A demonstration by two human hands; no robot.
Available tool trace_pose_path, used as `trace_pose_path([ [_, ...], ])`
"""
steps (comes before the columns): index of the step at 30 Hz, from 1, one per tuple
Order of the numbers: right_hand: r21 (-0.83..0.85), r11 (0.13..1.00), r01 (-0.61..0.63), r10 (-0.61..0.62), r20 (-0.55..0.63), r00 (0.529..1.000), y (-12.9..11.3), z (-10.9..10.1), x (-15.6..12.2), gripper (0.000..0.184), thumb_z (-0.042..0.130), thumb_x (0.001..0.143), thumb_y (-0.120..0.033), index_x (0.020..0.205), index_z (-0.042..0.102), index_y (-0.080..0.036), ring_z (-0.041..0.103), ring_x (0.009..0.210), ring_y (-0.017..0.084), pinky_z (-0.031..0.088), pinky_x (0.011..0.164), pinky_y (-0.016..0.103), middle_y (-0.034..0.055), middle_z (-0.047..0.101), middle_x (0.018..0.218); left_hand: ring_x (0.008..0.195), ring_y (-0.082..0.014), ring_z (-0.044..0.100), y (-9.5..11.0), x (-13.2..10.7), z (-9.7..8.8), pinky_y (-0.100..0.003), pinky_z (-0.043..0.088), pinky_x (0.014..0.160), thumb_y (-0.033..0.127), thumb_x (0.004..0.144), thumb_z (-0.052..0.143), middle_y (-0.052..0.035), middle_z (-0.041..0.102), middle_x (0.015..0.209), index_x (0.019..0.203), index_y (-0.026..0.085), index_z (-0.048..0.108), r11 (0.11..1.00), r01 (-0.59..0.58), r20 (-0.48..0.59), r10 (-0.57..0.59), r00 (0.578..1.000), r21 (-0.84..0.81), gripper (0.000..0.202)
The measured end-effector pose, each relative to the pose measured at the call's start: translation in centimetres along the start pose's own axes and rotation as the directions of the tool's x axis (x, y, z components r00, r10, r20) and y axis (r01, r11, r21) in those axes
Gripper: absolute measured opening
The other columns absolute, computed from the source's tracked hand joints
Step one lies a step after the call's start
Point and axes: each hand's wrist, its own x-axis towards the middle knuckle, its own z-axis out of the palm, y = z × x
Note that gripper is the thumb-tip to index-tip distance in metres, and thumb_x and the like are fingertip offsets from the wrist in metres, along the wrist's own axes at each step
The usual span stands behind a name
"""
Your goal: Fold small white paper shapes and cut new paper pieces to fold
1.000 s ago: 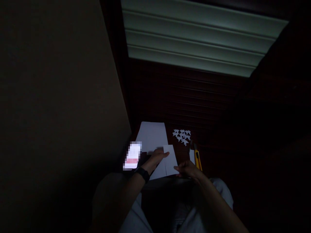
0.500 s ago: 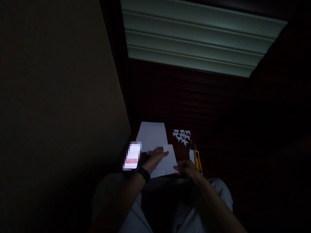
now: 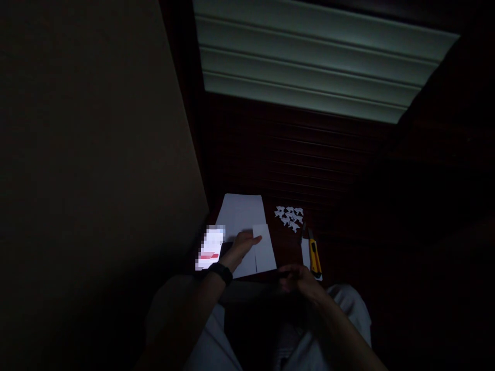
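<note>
My left hand [image 3: 243,245], with a dark watch on its wrist, is closed on a white sheet of paper [image 3: 266,252], thumb on top and the other fingers largely hidden. A thin dark line runs up from the sheet's lower edge. Behind it lies larger white paper [image 3: 243,211]. My right hand [image 3: 301,281] is just right of the sheet's lower right corner, apart from it, fingers loosely bent and apart in shadow. Beyond that hand rests a yellow utility knife [image 3: 315,257], partly over a narrow white paper piece [image 3: 305,251].
Several small white paper cut-outs [image 3: 289,217] lie in a cluster at the back right of the dark table. A bright, pixelated screen [image 3: 211,250] is at the left. Left stands a wall [image 3: 116,154]; ahead is a slatted panel [image 3: 301,56]. The light is dim.
The held sheet and my left hand have shifted left and slightly away. My right hand has let go of the sheet's corner and moved slightly down, uncovering more of the knife.
</note>
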Motion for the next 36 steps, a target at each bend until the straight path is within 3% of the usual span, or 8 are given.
trace_pose_path([
  [4,0.069,0.998,0.008,0.009,-0.229,0.973,-1.2,0.0,1.7,0.045,0.071,0.057,-0.054,0.077,0.063,-0.015,0.055,0.050,0.012,0.040,0.051,0.023,0.0005,0.061,0.057,0.064,-0.0175,0.060,0.4,-1.0,0.7,-0.025,0.044,0.058,0.044,0.063,0.069,-0.0063,0.067,0.072,0.074,0.013,0.066,0.999,0.023,0.117,-0.020,0.993,-0.022,0.034],
  [8,0.046,0.989,0.141,-0.121,-0.302,0.946,-2.1,1.1,3.7,0.045,0.070,0.057,-0.057,0.065,0.063,-0.014,0.056,0.059,0.015,0.042,0.058,0.025,0.0038,0.063,0.064,0.062,-0.0174,0.060,1.0,-2.1,2.1,-0.026,0.045,0.059,0.047,0.061,0.070,-0.0058,0.066,0.069,0.073,0.012,0.065,0.994,0.067,0.205,-0.048,0.978,-0.085,0.038],
  [12,0.008,0.980,0.199,-0.189,-0.284,0.940,-2.0,1.7,4.0,0.041,0.074,0.055,-0.052,0.058,0.061,-0.014,0.051,0.054,0.013,0.041,0.057,0.026,0.0016,0.060,0.056,0.066,-0.0179,0.061,2.0,-2.7,2.5,-0.027,0.045,0.063,0.046,0.060,0.071,-0.0061,0.066,0.070,0.078,0.013,0.065,0.979,0.015,0.230,0.033,0.973,-0.202,0.039],
  [15,-0.022,0.977,0.212,-0.212,-0.216,0.953,-2.1,1.8,3.6,0.039,0.074,0.056,-0.049,0.053,0.058,-0.014,0.045,0.050,0.010,0.037,0.053,0.024,-0.0009,0.056,0.052,0.067,-0.0181,0.061,2.5,-2.9,2.6,-0.026,0.044,0.061,0.043,0.059,0.074,-0.0074,0.067,0.074,0.083,0.013,0.066,0.969,-0.017,0.172,0.061,0.983,-0.245,0.040],
  [19,-0.091,0.969,0.228,-0.240,-0.157,0.958,-2.6,1.7,3.3,0.038,0.073,0.059,-0.047,0.054,0.058,-0.013,0.040,0.049,0.008,0.032,0.050,0.022,-0.0029,0.051,0.050,0.065,-0.0180,0.060,2.7,-2.6,3.1,-0.024,0.042,0.056,0.040,0.053,0.077,-0.0071,0.067,0.069,0.069,0.012,0.065,0.978,-0.078,0.038,0.087,0.995,-0.196,0.034],
  [25,-0.112,0.967,0.230,-0.248,-0.190,0.950,-2.6,1.6,2.3,0.039,0.072,0.061,-0.047,0.050,0.054,-0.014,0.031,0.042,0.005,0.024,0.043,0.021,-0.0053,0.044,0.043,0.055,-0.0164,0.059,2.8,-2.0,2.8,-0.024,0.040,0.051,0.038,0.052,0.078,-0.0066,0.066,0.064,0.064,0.011,0.065,0.956,-0.073,-0.062,0.058,0.996,-0.283,0.032],
  [32,-0.094,0.974,0.205,-0.216,-0.135,0.967,-1.9,1.4,-0.5,0.038,0.068,0.067,-0.048,0.053,0.061,-0.014,0.048,0.046,0.011,0.034,0.047,0.023,0.0028,0.061,0.052,0.053,-0.0163,0.059,2.3,-1.8,1.8,-0.024,0.039,0.049,0.035,0.051,0.079,-0.0081,0.067,0.065,0.068,0.010,0.067,0.945,-0.079,-0.132,0.039,0.991,-0.317,0.033],
  [36,-0.134,0.980,0.148,-0.167,-0.141,0.976,-1.1,-0.5,-1.3,0.038,0.068,0.065,-0.051,0.058,0.064,-0.014,0.053,0.048,0.013,0.037,0.048,0.023,0.0056,0.066,0.058,0.051,-0.0147,0.058,2.3,-1.7,1.3,-0.024,0.039,0.048,0.038,0.053,0.078,-0.0076,0.066,0.065,0.071,0.009,0.066,0.925,-0.100,-0.214,0.021,0.977,-0.366,0.036],
])
